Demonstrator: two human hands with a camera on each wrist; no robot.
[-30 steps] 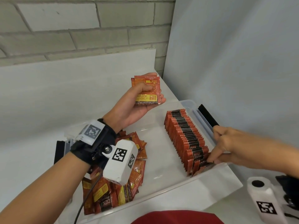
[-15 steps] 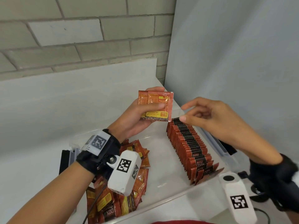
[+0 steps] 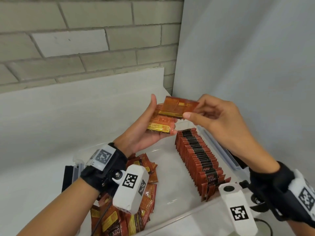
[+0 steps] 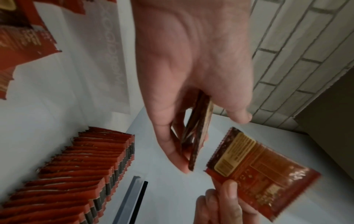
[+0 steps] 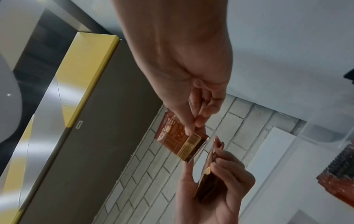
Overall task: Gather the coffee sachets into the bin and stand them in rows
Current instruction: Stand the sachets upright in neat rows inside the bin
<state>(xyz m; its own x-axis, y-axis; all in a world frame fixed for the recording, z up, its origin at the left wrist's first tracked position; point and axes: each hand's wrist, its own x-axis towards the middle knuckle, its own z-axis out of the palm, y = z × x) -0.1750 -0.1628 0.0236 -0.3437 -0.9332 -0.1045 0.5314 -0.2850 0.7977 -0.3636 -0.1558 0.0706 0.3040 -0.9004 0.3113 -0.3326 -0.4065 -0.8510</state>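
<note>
Right hand (image 3: 219, 116) pinches one sachet (image 3: 179, 106) – left hand (image 3: 146, 132) holds small stack (image 3: 161, 126) above bin (image 3: 170, 217).

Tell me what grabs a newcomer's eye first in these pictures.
The two bare hands meet above the clear plastic bin: the right hand pinches one orange-red foil coffee sachet, beside the small stack in the left hand. Below, a long standing row of red-and-black sachets lines the bin's right side; a loose heap lies at its left.
</note>
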